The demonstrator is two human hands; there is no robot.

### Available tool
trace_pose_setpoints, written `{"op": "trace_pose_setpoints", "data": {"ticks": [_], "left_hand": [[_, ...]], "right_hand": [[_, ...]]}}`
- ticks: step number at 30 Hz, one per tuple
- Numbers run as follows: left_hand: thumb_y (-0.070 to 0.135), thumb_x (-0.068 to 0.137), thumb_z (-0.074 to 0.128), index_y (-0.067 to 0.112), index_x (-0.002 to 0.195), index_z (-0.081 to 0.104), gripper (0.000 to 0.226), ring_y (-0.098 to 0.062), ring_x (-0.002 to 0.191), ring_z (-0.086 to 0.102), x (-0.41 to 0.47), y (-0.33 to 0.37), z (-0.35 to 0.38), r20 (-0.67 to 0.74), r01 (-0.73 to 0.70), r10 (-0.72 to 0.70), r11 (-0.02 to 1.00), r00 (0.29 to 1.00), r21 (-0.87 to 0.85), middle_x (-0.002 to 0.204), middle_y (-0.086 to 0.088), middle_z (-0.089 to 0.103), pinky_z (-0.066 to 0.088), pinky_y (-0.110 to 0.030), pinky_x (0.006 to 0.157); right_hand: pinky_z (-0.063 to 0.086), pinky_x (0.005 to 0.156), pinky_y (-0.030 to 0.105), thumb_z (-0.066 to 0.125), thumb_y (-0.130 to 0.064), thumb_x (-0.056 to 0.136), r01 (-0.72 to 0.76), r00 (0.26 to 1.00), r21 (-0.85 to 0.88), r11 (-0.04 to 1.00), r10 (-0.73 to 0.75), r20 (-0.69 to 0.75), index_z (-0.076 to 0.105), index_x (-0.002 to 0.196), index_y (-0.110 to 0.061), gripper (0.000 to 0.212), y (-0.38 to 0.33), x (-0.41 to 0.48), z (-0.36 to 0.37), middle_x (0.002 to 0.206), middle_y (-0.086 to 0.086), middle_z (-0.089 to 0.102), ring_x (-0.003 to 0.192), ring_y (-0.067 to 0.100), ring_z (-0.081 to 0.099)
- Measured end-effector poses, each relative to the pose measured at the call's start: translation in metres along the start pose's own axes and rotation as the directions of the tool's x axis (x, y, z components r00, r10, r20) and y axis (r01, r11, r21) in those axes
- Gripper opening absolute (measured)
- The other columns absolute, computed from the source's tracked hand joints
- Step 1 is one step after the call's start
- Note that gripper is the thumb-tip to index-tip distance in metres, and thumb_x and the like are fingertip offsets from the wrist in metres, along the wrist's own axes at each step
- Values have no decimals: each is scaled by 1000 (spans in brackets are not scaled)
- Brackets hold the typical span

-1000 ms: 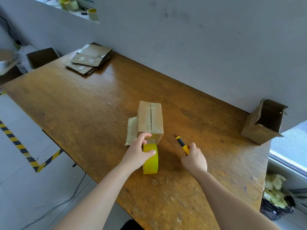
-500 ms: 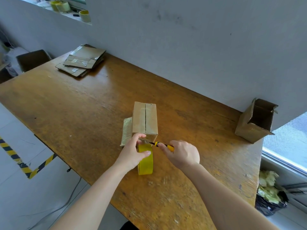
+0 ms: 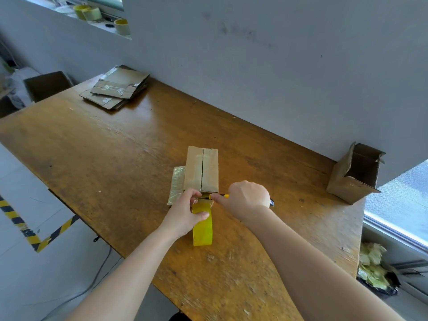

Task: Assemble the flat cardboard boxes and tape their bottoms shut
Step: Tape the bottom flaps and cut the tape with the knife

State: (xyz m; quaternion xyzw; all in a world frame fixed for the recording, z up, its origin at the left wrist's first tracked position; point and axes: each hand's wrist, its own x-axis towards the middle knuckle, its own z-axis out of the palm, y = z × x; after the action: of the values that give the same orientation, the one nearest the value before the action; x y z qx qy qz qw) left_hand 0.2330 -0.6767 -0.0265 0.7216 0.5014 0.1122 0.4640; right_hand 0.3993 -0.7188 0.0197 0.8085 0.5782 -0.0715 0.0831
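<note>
A small cardboard box [image 3: 202,169] stands bottom-up in the middle of the wooden table [image 3: 115,144], its two flaps meeting in a centre seam. A yellow tape roll [image 3: 202,230] stands on edge just in front of it. My left hand [image 3: 185,213] grips the roll, thumb across the top. My right hand [image 3: 247,198] holds a yellow and black utility knife [image 3: 225,196], its tip at the stretch of tape between roll and box. A flap [image 3: 176,185] wrapped in tape sticks out at the box's left.
A stack of flat cardboard boxes [image 3: 115,88] lies at the table's far left corner. An assembled open box [image 3: 355,173] lies on its side at the far right by the wall. Spare tape rolls [image 3: 91,12] sit on the ledge. A bin of tape scraps [image 3: 372,266] stands right of the table.
My right hand picked the knife up from the table and brought it left to the tape at the box's near edge. My left hand stayed on the roll.
</note>
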Motion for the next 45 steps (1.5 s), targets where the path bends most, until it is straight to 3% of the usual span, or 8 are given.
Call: {"op": "trace_pose_setpoints", "data": {"ticks": [6,17,20,25,30,38,41,45], "left_hand": [[26,81,75,31,118,44,48,-15,107,53,0,-2,-7,14,14,-14,999,1000,52,117,6,51,45,-28,86],[28,84,73,28,112,44,40,-12,103,53,1,-4,-17,35,36,-41,992,999,122,116,8,51,47,-29,87],[32,83,73,26,109,52,34,-14,106,54,2,-6,-19,44,45,-51,990,998,130,118,6,53,50,-33,91],[35,79,77,21,112,63,39,-13,109,51,4,-8,-21,23,22,-25,993,999,113,119,6,54,41,-25,89],[36,79,76,17,113,65,40,-13,109,53,6,-13,-23,34,-1,-3,993,999,115,117,7,56,42,-25,89],[34,83,73,19,117,64,38,-9,101,51,12,-11,-35,85,6,-18,990,996,142,116,5,58,42,-23,84],[35,78,77,15,103,65,34,-15,91,54,13,-9,-42,91,0,-29,954,995,299,107,1,59,42,-25,73],[35,82,74,8,124,60,51,-21,104,56,6,-10,-47,96,-112,72,834,993,541,122,-2,54,44,-28,78]], "right_hand": [[39,54,27,46,-70,87,1,993,-170,985,19,116,64,77,-14,60,0,1,7,64,-2,54,64,17,57],[40,86,33,46,-73,85,-88,975,27,996,80,207,64,112,-24,59,27,-27,88,113,1,65,110,22,55],[42,90,35,50,-69,85,-75,997,164,984,73,23,52,129,-25,62,14,-21,76,123,2,56,117,24,48],[49,95,39,67,-44,83,279,906,295,914,-149,-397,46,138,-20,64,-27,11,39,141,6,47,129,27,43],[32,112,43,64,-42,87,305,924,176,936,-246,-293,37,147,-21,68,-43,27,43,156,8,30,144,28,26],[49,85,46,84,-42,67,301,903,68,951,-261,-342,60,117,-21,60,-56,38,45,126,8,59,116,30,55],[48,84,43,83,-42,66,280,918,53,959,-251,-307,60,115,-20,59,-59,38,42,126,6,57,116,29,53],[42,99,42,71,-37,83,298,930,107,948,-263,-257,50,131,-21,55,-61,35,38,144,6,43,134,28,36]]}}
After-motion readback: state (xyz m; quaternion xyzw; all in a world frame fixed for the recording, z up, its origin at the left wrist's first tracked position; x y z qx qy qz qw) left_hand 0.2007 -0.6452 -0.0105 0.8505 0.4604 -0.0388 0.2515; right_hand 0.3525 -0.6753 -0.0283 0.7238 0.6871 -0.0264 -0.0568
